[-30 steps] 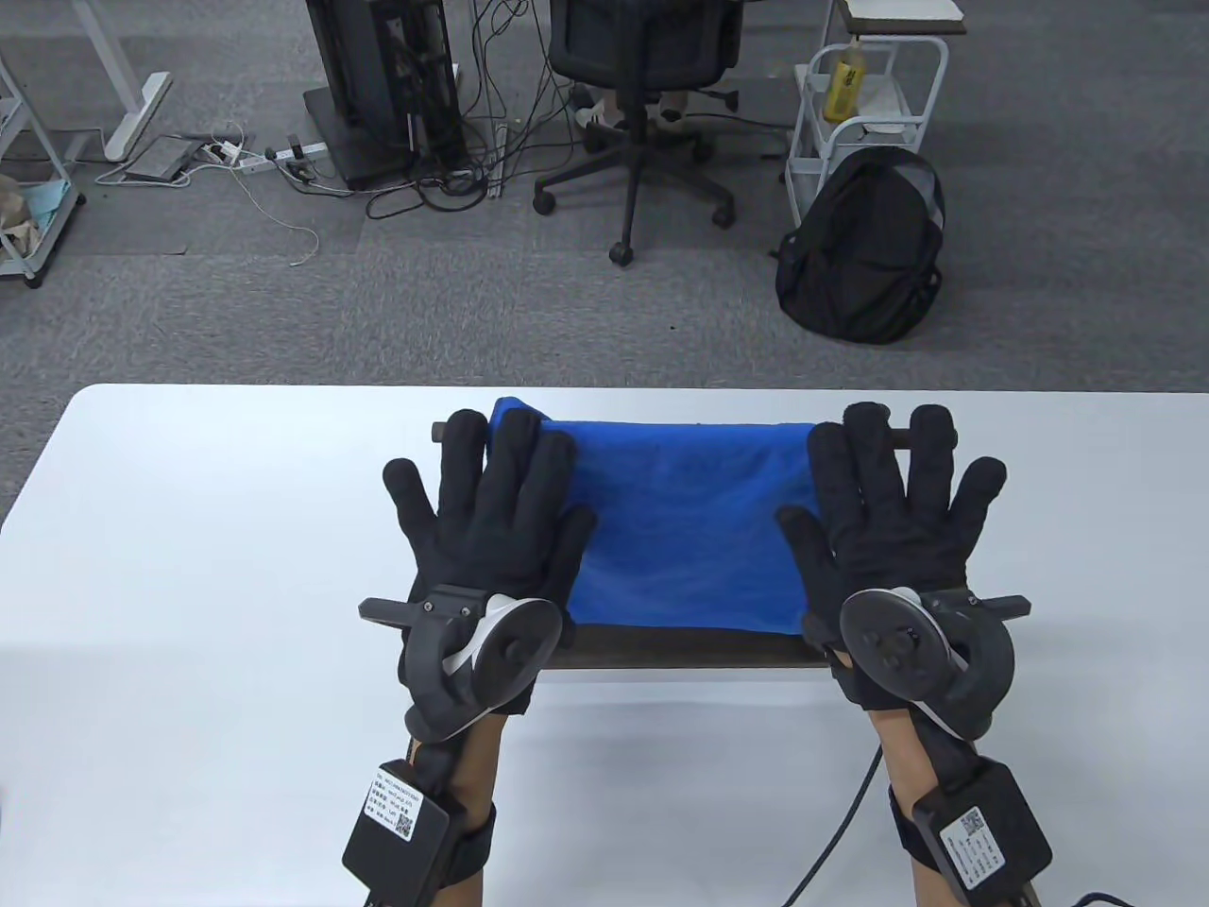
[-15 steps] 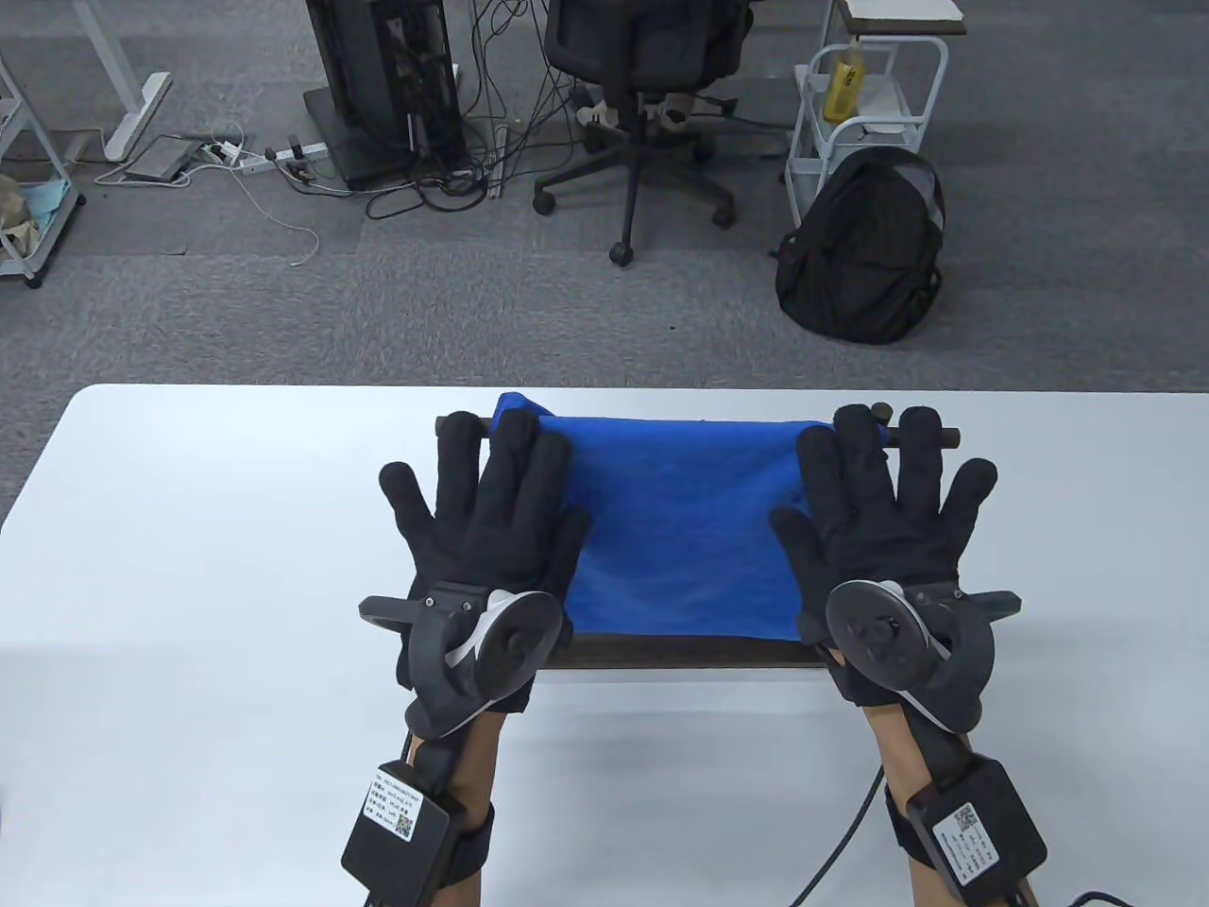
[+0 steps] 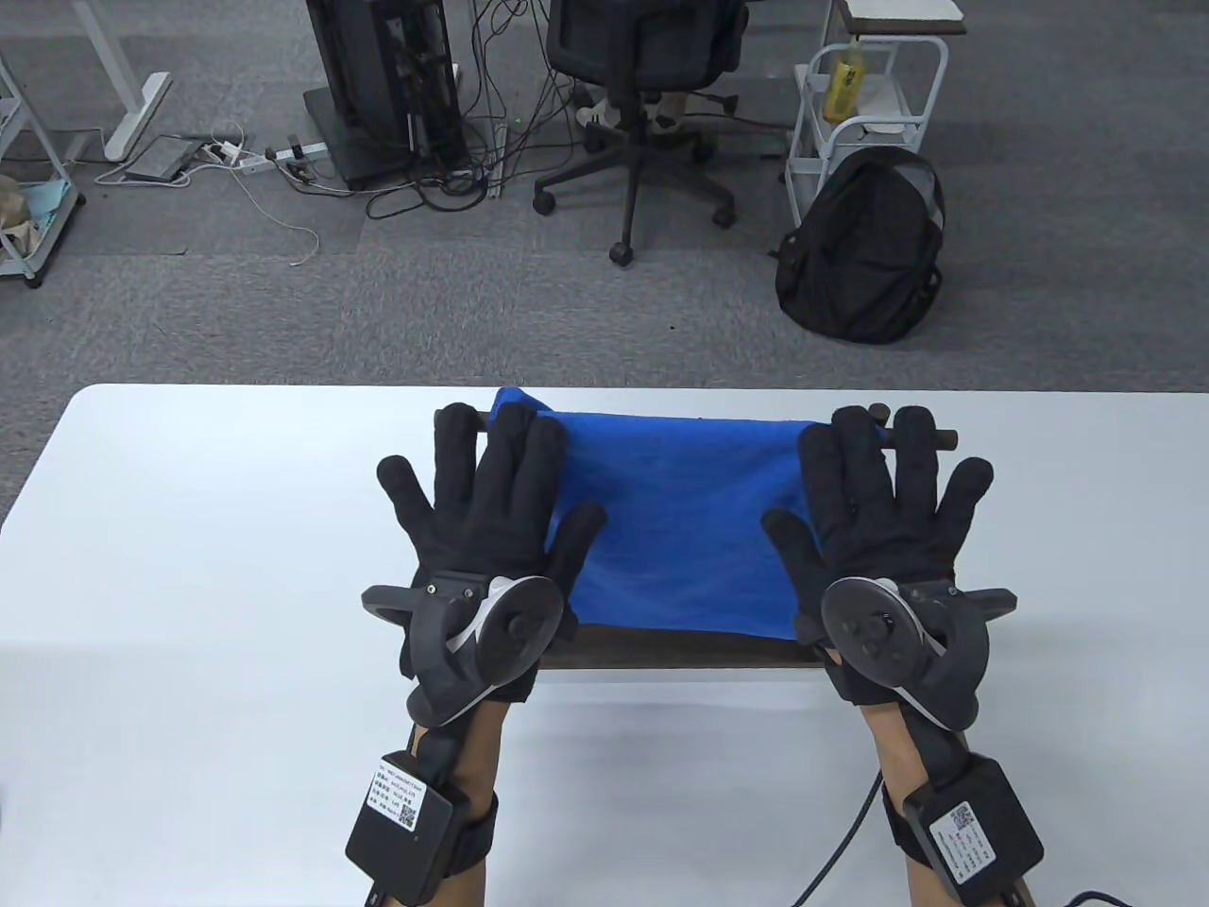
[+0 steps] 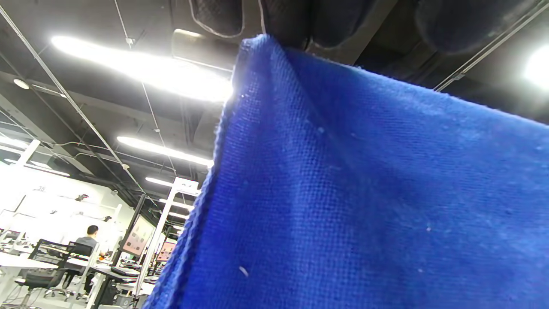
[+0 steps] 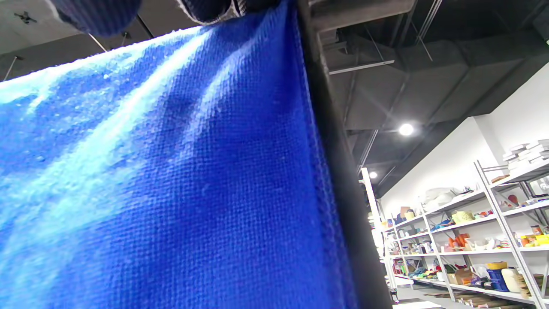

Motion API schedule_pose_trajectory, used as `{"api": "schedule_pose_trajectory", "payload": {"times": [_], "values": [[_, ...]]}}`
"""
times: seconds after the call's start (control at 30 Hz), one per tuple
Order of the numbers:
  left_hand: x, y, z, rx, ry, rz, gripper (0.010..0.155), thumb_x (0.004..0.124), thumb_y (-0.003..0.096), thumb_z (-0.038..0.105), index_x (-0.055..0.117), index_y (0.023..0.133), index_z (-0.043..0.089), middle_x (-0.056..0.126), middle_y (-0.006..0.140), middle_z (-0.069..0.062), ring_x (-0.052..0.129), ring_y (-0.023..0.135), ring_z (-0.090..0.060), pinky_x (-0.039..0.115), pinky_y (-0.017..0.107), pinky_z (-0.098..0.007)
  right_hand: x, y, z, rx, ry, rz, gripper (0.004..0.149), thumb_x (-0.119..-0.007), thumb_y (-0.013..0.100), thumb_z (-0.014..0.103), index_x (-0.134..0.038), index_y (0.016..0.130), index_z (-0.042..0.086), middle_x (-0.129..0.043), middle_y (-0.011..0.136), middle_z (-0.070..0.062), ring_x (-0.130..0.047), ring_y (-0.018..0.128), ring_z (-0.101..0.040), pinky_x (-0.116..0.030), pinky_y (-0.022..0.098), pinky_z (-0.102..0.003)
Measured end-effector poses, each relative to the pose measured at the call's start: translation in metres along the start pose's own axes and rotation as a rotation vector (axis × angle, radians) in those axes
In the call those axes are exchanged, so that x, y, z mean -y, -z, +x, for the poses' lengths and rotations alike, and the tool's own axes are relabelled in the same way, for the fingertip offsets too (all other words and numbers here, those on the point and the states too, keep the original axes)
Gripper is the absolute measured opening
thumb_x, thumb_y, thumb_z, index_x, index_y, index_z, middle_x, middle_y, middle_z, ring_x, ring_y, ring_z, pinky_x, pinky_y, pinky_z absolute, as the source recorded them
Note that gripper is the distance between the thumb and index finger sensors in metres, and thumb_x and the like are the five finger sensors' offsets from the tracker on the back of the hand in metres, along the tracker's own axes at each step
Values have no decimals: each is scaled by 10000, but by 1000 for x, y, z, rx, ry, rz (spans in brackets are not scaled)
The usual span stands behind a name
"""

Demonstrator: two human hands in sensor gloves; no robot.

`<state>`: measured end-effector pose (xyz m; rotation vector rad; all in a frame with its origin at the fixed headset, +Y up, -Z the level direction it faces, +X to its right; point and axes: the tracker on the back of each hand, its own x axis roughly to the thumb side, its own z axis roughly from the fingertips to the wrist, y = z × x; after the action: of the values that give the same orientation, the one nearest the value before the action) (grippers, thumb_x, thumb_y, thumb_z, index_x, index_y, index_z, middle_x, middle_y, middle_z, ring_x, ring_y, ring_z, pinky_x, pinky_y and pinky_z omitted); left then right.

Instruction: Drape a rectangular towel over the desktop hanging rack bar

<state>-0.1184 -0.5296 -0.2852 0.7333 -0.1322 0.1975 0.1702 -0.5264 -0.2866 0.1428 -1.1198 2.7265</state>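
My right hand (image 3: 883, 515) has slid a little inward since a second ago; my left hand (image 3: 491, 515) barely shifted. Both lie flat with fingers spread on the towel (image 3: 680, 515), which hangs over the bar (image 3: 930, 437). I'd smooth outward evenly, without tugging.

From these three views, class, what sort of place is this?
Probably a lab-style office or workshop: an office chair and computer tower on grey carpet, storage shelving stacked with props, and exposed ceiling ducts.
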Motion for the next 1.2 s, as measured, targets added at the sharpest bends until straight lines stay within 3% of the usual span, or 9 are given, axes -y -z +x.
{"api": "schedule_pose_trajectory", "payload": {"times": [0.33,0.6,0.87,1.0,1.2], "values": [[-8,-6,-1,-6,18,83,653,647,471,647,562,1077,420,597,1210,95,524,1184,-344,356,765,-702,4,1,-6,-38,-22,-6,699,-699,450,602,-504,1058,317,-476,1210,47,-289,1139,-364,-248,699,-722],[-2,-2,4,31,8,19,690,640,459,666,525,1093,418,578,1221,104,497,1190,-363,324,756,-721,5,1,-9,-47,-16,-8,698,-702,449,601,-515,1056,312,-481,1210,43,-299,1139,-365,-250,699,-722],[-5,-4,0,25,-2,46,683,642,462,662,529,1090,420,581,1219,106,499,1192,-348,333,761,-713,7,-1,-4,-13,14,-38,722,-692,445,604,-463,1063,311,-438,1216,43,-283,1139,-366,-246,701,-722],[-2,-3,2,27,30,19,669,643,465,653,541,1086,426,581,1219,111,496,1192,-348,329,759,-714,1,-2,4,24,-31,-1,723,-689,445,608,-454,1065,319,-431,1218,55,-267,1138,-362,-243,700,-721],[-2,-2,-6,-7,27,8,685,638,466,657,523,1096,413,567,1224,108,479,1192,-360,318,753,-720,2,-1,-5,-26,-23,-10,703,-693,448,602,-494,1059,316,-473,1211,56,-294,1138,-357,-249,699,-721]]}}
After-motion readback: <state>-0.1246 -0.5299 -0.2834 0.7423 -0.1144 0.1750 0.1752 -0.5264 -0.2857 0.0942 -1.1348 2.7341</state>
